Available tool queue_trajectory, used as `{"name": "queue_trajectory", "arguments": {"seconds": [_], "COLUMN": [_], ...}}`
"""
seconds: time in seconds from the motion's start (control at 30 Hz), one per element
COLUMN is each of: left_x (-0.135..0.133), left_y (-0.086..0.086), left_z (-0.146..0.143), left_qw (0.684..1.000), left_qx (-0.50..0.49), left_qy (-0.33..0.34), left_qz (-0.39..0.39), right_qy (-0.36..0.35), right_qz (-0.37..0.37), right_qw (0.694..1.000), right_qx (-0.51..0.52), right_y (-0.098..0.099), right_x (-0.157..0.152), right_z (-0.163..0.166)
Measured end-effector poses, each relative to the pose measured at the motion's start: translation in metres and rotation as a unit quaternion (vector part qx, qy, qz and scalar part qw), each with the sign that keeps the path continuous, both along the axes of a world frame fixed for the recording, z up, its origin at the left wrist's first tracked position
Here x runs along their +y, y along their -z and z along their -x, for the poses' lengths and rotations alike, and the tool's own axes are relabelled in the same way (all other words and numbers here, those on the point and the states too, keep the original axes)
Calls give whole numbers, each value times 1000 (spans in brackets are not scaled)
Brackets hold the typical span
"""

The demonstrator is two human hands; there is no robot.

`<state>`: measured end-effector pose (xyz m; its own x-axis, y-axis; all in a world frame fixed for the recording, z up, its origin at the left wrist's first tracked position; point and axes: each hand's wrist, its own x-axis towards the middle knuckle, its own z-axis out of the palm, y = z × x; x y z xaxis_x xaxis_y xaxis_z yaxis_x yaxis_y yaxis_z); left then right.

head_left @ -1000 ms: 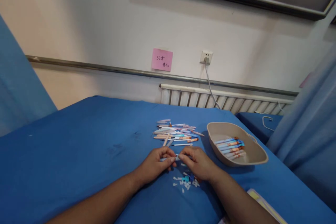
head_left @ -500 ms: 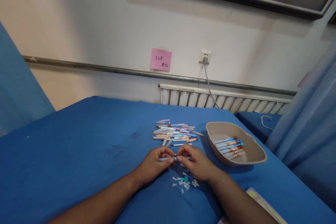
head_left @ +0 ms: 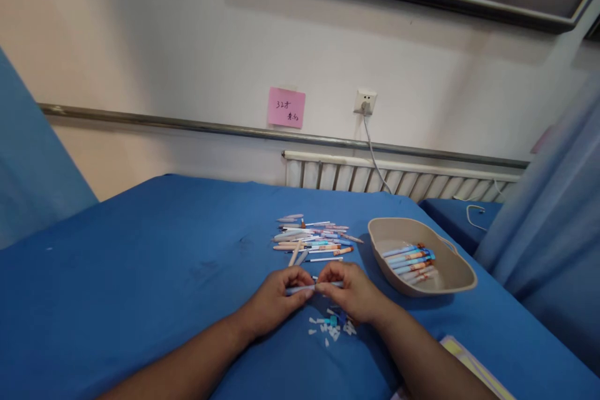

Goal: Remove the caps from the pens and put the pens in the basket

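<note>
On the blue-covered table (head_left: 140, 275), near edge, centre: left hand (head_left: 276, 297) and right hand (head_left: 351, 294) are meeting almost fingertip to fingertip, each pinching one end of a single pale pen (head_left: 307, 289). The pen is lying level between them, just above the cloth; both forearms are resting on the table.

Directly beneath the hands: a scatter of small white and blue parts (head_left: 330, 325) is lying loose on the cloth; which parts they are is too small to tell.

Just beyond the hands: a loose heap of pens (head_left: 312, 239), pale blue, white and orange, is lying mostly crosswise.

To the right of the heap, apart from it: a beige tray (head_left: 450, 275) is holding a small row of sorted pens (head_left: 410, 261), lying side by side.

Near right corner: a yellow-edged sheet (head_left: 473, 362) is showing in part.

Against the wall behind: a pink note (head_left: 286, 107) is hanging beside a socket (head_left: 365, 102), whose cable is running down past a radiator (head_left: 398, 176).
</note>
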<state>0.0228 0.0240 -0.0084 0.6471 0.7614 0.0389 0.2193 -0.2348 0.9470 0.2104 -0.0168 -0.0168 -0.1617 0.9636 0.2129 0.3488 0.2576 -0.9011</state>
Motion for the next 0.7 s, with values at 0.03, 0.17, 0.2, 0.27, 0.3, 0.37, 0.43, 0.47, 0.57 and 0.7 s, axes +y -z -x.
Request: {"name": "queue_trajectory", "arguments": {"seconds": [0.03,0.17,0.2,0.27,0.3,0.37,0.43,0.47,0.57,0.7], "left_x": [1,6,7,7,6,3,-1,-3,-5,-2], "left_y": [0,3,5,7,8,9,8,6,1,2], "left_z": [0,1,0,0,-1,-2,-3,-4,-7,-10], "left_qw": [1000,999,999,998,998,998,998,999,1000,999], "left_qx": [-4,-24,-29,-33,-33,-31,-26,-20,5,23], "left_qy": [-6,-18,-15,-1,7,20,24,23,19,-24], "left_qz": [-9,24,33,47,50,52,43,35,-8,-19], "right_qy": [7,32,34,33,32,31,25,18,4,54], "right_qz": [23,80,83,85,85,79,73,73,69,42], "right_qw": [997,941,928,914,913,922,940,949,963,979], "right_qx": [70,328,362,394,397,377,332,307,261,192], "right_y": [0,-1,-1,-3,-3,-4,-3,-2,2,5], "right_x": [2,12,14,16,15,14,13,13,13,15], "right_z": [-1,-9,-11,-14,-14,-12,-7,-4,1,1]}}
